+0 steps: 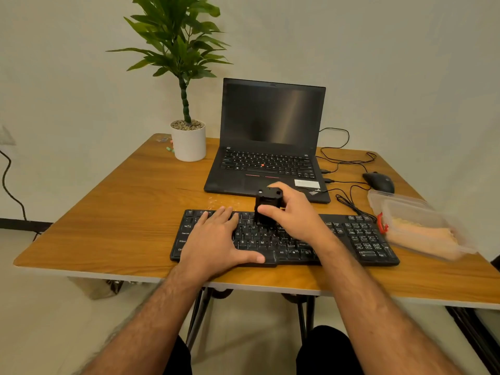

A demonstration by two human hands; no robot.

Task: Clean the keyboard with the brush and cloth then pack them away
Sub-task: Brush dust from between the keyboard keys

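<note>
A black keyboard (359, 240) lies along the front of the wooden table (121, 212). My left hand (216, 239) rests flat on the keyboard's left half, fingers straight and spread. My right hand (295, 212) grips a black brush (266, 205) and holds it upright, its lower end down on the keys near the keyboard's middle. At the right a clear plastic container (411, 220) with a red clip holds an orange cloth (422, 234).
An open black laptop (270, 136) stands behind the keyboard. A black mouse (378, 182) and loose cables lie at the back right. A potted plant in a white pot (189, 143) stands at the back left. Small crumbs lie between laptop and keyboard.
</note>
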